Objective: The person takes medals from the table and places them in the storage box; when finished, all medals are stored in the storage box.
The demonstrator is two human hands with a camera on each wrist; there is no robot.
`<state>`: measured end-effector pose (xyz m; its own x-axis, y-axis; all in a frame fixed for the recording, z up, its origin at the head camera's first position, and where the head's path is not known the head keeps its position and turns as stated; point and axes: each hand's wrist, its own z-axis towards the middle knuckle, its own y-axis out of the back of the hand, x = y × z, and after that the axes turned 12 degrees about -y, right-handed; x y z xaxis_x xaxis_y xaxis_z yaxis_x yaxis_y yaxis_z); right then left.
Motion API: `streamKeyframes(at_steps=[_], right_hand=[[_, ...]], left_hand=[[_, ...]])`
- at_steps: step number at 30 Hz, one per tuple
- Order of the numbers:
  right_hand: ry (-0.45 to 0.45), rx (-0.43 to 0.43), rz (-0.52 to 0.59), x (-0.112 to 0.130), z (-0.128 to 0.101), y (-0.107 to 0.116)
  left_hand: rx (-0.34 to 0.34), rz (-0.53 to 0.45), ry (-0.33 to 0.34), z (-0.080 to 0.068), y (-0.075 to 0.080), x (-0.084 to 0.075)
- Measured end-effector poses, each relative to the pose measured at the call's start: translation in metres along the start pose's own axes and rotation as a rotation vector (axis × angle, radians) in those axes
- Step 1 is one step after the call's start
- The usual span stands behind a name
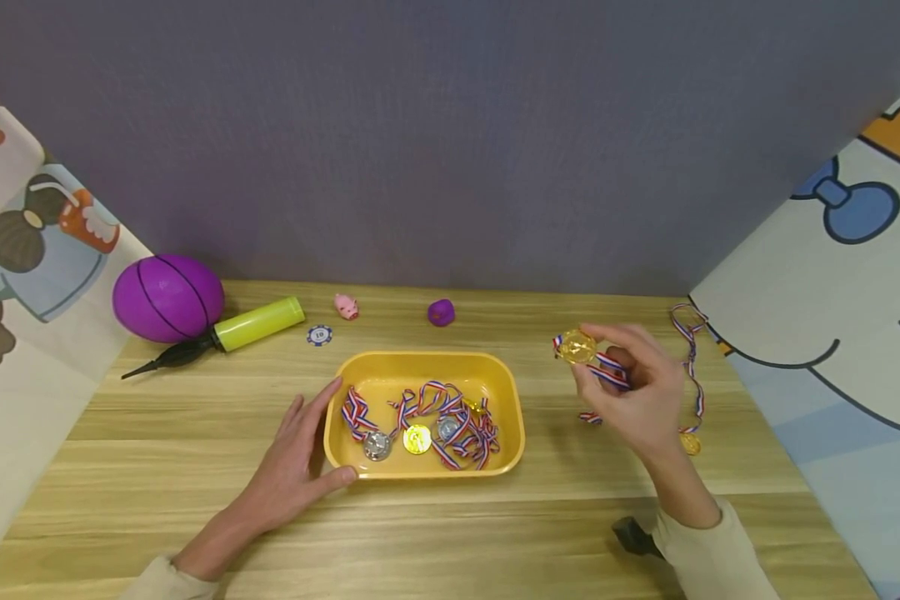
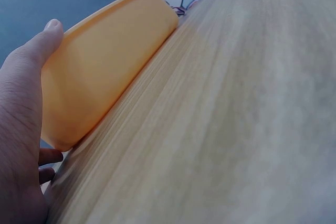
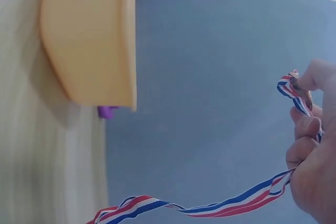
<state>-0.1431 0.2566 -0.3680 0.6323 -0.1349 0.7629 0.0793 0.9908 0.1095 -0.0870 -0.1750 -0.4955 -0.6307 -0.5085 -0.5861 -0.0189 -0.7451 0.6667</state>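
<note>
My right hand [image 1: 633, 387] pinches a gold medal [image 1: 577, 347] between thumb and fingers, above the table to the right of the yellow tray [image 1: 423, 477]. The striped ribbon [image 3: 231, 206] of this medal runs through the curled fingers and trails down in the right wrist view. Spread along the tray's left end, my left hand [image 1: 288, 467] touches it, with the thumb at the front corner and straight fingers by the left rim. Inside the tray lie a silver medal [image 1: 377, 446], a gold medal [image 1: 417, 439] and another silver medal [image 1: 447, 428] among tangled red, white and blue ribbons.
Another gold medal [image 1: 690, 443] with its ribbon lies at the right, partly behind my right wrist. Along the back are a purple ball [image 1: 168, 298], a yellow-green hand pump [image 1: 258, 325], a poker chip [image 1: 319, 335], a pink pig figure [image 1: 347, 307] and a small purple object [image 1: 441, 312].
</note>
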Motion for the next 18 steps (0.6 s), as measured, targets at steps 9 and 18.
streamKeyframes(at_steps=[9,18], right_hand=[[0.035,-0.006,0.128,0.019,0.015,-0.015],[0.04,-0.017,0.213,0.047,0.029,-0.033]], left_hand=[[-0.001,-0.001,0.003,0.0,0.0,-0.001],[0.003,-0.011,0.019,-0.001,0.0,-0.001]])
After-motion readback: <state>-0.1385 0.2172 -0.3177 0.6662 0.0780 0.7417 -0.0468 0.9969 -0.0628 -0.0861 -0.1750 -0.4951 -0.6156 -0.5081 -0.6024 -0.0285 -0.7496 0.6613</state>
